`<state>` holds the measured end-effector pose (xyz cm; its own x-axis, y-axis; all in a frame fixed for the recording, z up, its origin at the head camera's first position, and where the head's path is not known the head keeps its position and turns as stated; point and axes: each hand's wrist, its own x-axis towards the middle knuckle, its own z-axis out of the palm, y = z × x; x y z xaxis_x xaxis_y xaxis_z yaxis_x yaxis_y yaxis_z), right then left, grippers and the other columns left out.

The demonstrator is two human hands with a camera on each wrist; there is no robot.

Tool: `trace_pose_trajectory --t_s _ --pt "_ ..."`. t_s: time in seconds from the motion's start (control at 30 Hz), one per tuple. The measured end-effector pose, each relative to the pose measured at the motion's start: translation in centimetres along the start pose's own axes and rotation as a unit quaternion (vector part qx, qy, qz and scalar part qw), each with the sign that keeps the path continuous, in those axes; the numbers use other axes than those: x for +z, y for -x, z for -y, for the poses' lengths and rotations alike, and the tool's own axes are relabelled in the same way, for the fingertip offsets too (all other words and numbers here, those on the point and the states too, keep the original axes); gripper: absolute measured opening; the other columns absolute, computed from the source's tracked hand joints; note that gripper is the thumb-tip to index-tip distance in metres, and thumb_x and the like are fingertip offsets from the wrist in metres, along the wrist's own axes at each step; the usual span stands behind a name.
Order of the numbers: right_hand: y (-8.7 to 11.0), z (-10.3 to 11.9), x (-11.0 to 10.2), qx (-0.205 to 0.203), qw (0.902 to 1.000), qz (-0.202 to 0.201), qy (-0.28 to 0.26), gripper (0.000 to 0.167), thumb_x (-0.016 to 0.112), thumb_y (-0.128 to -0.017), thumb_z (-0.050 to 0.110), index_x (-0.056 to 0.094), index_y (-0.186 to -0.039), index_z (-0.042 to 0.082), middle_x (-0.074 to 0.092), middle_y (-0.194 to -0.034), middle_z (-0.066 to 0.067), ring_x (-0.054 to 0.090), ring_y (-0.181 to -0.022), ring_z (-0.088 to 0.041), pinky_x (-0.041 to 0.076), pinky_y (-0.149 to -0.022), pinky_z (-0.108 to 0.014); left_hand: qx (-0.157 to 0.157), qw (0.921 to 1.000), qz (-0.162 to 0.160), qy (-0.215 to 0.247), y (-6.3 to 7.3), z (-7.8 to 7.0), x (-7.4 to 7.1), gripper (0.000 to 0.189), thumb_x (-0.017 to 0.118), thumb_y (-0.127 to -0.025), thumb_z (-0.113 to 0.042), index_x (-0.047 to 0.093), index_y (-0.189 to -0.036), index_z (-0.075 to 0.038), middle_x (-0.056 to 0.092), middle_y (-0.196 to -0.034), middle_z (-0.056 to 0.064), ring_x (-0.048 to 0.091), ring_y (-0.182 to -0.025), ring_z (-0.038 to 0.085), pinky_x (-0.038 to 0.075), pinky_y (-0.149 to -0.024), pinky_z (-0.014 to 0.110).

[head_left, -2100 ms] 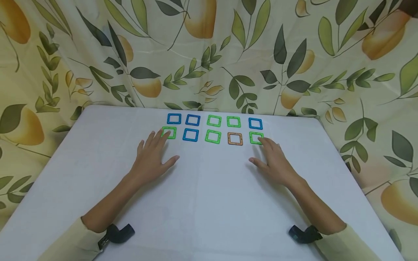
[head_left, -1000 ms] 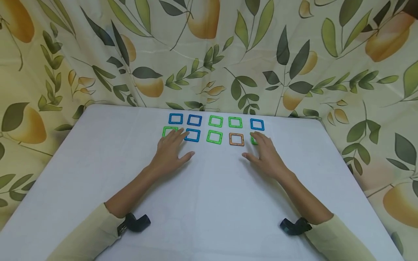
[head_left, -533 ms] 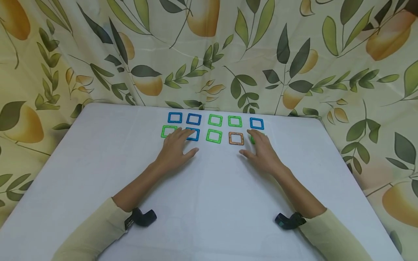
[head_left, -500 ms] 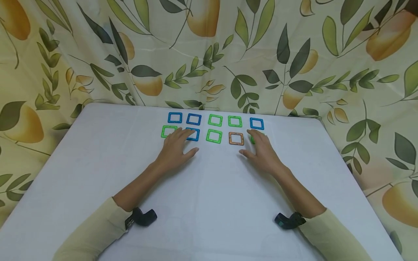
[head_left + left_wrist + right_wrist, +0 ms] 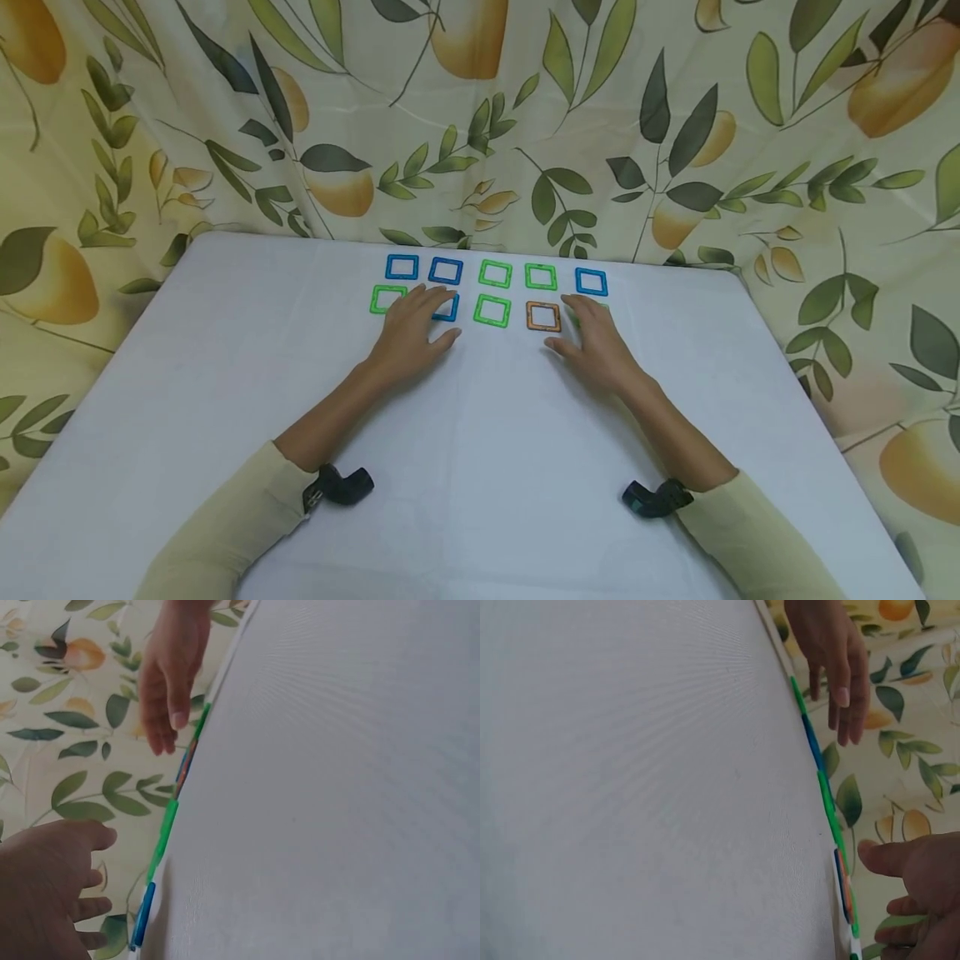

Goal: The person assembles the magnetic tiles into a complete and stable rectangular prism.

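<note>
Flat square plastic frames lie in two rows near the table's far edge. My left hand (image 5: 408, 337), fingers spread, hovers over the front row between a green frame (image 5: 374, 300) and a blue frame (image 5: 454, 307), partly covering both. My right hand (image 5: 600, 346) is held above the right end, hiding most of another green frame (image 5: 604, 312). Just left of its fingers lies an orange frame (image 5: 543, 328), with a green frame (image 5: 477, 310) further left. In the left wrist view, a gap shows between the right hand (image 5: 174, 675) and the tabletop. Neither hand holds anything.
The back row has blue frames (image 5: 402, 257) at left, green frames (image 5: 496, 287) in the middle and a blue frame (image 5: 591, 293) at right. A white cloth covers the table (image 5: 480, 467). Behind hangs a leaf-and-fruit patterned curtain (image 5: 465, 192). Dark wrist cameras (image 5: 348, 486) sit at both cuffs.
Both hands have moved inward, toward each other, the left one farther, from over the left green frame toward the blue one. The frames keep their places on the table.
</note>
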<state>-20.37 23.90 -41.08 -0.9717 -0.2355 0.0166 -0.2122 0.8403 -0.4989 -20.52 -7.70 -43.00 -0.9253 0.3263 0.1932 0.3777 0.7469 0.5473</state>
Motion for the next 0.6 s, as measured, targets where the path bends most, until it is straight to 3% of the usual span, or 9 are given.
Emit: trace_pose_trajectory --t_s 0.6 --pt "-0.9 0.1 0.5 -0.004 0.9998 0.011 0.018 0.074 0.073 -0.1 0.021 0.035 -0.16 -0.001 0.031 -0.165 -0.024 0.022 -0.155 -0.041 0.02 -0.124 -0.055 -0.004 0.9999 0.01 -0.011 -1.6 -0.4 0.9 0.058 0.068 -0.103 -0.033 0.052 -0.156 -0.015 0.043 -0.164 0.008 0.026 -0.156 0.036 0.015 -0.122 0.065"
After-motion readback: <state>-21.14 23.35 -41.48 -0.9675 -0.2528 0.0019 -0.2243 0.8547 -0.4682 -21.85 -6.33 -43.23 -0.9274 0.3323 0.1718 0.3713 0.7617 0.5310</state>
